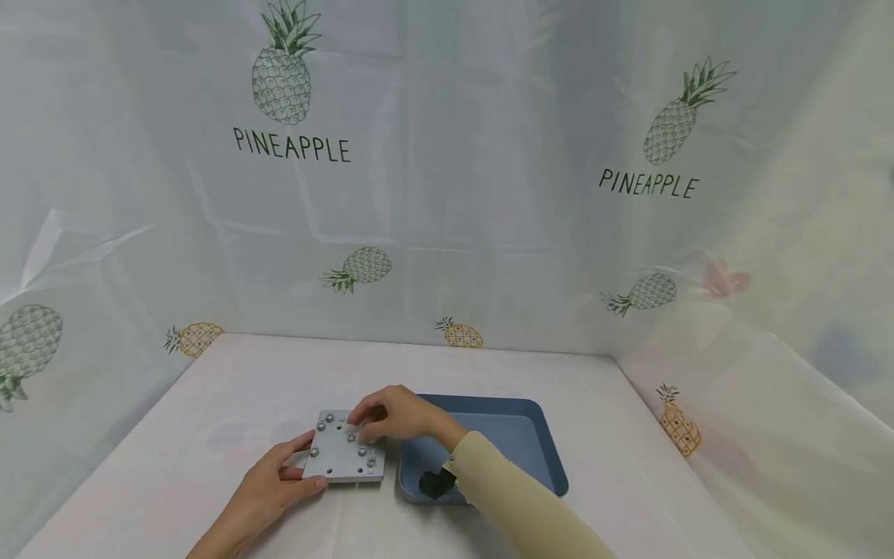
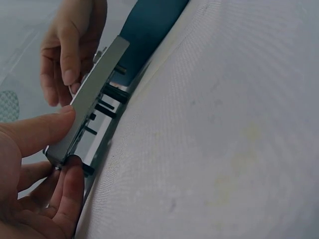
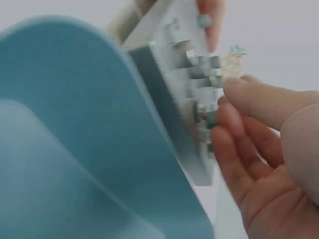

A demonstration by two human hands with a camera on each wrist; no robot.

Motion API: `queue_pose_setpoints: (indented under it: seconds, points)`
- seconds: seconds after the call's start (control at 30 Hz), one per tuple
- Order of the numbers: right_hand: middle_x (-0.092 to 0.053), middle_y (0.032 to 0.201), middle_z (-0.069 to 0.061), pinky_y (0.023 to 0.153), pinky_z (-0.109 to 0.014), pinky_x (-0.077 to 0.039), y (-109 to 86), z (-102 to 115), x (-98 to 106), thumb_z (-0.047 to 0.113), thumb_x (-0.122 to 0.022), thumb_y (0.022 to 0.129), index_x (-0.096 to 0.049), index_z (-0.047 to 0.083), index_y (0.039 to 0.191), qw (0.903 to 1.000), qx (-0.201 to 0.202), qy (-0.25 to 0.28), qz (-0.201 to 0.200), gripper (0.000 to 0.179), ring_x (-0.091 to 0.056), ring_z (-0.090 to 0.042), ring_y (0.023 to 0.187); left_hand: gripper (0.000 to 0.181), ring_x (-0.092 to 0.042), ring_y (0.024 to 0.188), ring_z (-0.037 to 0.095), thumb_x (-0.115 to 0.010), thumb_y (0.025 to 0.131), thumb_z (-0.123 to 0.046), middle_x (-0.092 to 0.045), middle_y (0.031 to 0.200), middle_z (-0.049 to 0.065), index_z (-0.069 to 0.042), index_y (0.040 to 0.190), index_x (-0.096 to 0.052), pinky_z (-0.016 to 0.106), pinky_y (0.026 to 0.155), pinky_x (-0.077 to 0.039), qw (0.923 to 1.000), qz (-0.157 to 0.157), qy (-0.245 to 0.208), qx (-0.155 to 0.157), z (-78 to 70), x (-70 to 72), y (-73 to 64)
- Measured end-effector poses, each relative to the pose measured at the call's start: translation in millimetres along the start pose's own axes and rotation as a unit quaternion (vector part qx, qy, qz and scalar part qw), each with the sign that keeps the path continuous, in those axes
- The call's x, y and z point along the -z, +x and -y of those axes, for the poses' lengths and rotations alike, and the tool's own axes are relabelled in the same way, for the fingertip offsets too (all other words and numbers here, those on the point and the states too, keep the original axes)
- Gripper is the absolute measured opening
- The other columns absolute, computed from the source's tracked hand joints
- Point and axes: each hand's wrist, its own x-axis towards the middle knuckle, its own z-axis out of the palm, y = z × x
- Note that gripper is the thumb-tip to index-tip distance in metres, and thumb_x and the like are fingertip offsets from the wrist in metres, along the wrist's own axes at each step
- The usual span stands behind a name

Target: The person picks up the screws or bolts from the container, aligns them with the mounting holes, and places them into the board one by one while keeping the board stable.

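A silver metal plate (image 1: pixel 339 469) is held at its left edge by my left hand (image 1: pixel 271 483), thumb on one face and fingers on the other in the left wrist view. Several socket-head screws (image 1: pixel 372 461) stand in its top face. Dark screw shanks (image 2: pixel 105 110) project from the underside. Over the plate's upper right part is my right hand (image 1: pixel 396 413), its thumb and fingers bent close to the screw heads. Blurred screw heads (image 3: pixel 187 54) lie beside those fingertips in the right wrist view; whether they pinch one is hidden.
Right of the plate stands a blue tray (image 1: pixel 520 405), under my right forearm. A black object (image 1: pixel 436 484) is at the tray's front left corner, partly behind the sleeve. White pineapple-print cloth (image 1: pixel 482 186) hangs at the back and sides, and a pale cloth (image 1: pixel 293 373) covers the table.
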Motion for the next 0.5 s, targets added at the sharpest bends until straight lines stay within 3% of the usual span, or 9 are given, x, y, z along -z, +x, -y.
queue_pose_setpoints:
  seconds: [0.23,0.5]
  points:
    - [-0.076,0.122,-0.003,0.089,-0.022,-0.055,-35.3,7,24,0.013,-0.073,0.102,-0.077,0.009,0.126,0.9987,-0.009,-0.02,-0.046,0.025,-0.071,-0.007,0.103,0.1,-0.065,0.104,0.017,-0.097,0.076,-0.038,-0.053,0.153,0.014,-0.016,0.161,-0.048,0.033,0.084,-0.049,1.0,0.0,0.001,0.004,-0.7,-1.9,0.8]
    - [-0.073,0.129,-0.009,0.102,-0.044,-0.055,-92.8,4,57,0.012,-0.073,0.102,-0.073,0.007,0.131,0.9921,-0.001,-0.063,-0.109,0.029,-0.071,-0.03,0.114,0.101,-0.065,0.114,0.017,-0.094,0.08,-0.042,-0.049,0.16,0.013,-0.018,0.164,-0.042,0.033,0.088,-0.048,0.9999,0.005,0.014,-0.005,4.0,7.6,-2.6]
